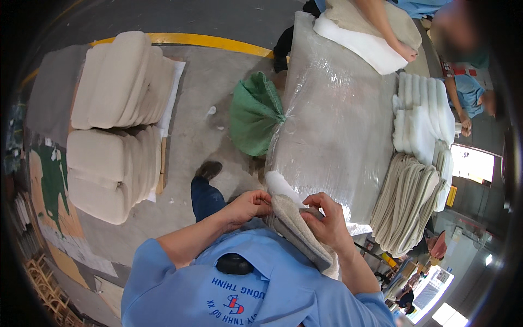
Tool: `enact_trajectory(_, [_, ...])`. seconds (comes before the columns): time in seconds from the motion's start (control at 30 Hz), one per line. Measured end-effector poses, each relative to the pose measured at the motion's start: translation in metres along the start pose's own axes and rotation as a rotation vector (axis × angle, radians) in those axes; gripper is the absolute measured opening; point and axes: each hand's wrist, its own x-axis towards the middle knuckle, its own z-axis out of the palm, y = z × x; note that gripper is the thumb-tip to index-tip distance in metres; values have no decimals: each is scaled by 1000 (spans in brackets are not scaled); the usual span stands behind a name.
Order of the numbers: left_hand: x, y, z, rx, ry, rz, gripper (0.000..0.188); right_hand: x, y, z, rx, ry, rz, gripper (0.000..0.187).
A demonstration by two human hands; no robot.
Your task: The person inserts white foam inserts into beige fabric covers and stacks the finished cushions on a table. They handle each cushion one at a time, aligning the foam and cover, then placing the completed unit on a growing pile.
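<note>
Close against my body is a beige fabric cushion cover (pixel 297 226), with a piece of white padding (pixel 280 185) showing at its far end. My left hand (pixel 253 208) pinches the cover's left edge between bent fingers. On the other side, my right hand (pixel 325 219) grips the opposite edge, thumb and fingers closed on the cloth. The lower part of the cover hangs down along my right forearm. Just beyond lies a table wrapped in clear plastic film (pixel 332 131).
A green sack (pixel 255 114) is tied at the table's left edge. Stacked beige cushions (pixel 101 169) sit on the floor at left. White pads (pixel 417 128) and folded beige covers (pixel 406 201) line the table's right side. Across it, a co-worker's hand (pixel 404 52) rests on a beige cover.
</note>
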Motion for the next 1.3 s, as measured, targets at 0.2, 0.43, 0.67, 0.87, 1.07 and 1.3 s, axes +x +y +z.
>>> enact_trajectory(0.2, [-10,-11,27,-142,-43,62,44,-5,0,-3,37,-48,-229,25])
enact_trajectory(0.43, [-58,-19,59,-9,73,511,27,-18,13,-19,730,-83,68,23])
enact_trajectory(0.67, [-53,-5,94,-133,18,652,15,-4,-26,-47,886,-329,579,35])
enact_trajectory(0.87, [-47,5,95,19,62,623,16,12,-6,-56,697,-723,321,27])
enact_trajectory(1.07, [-50,8,94,47,85,548,20,13,-16,-50,843,-726,388,23])
enact_trajectory(1.3, [-40,3,94,-230,99,464,22,23,2,-45,835,-537,465,17])
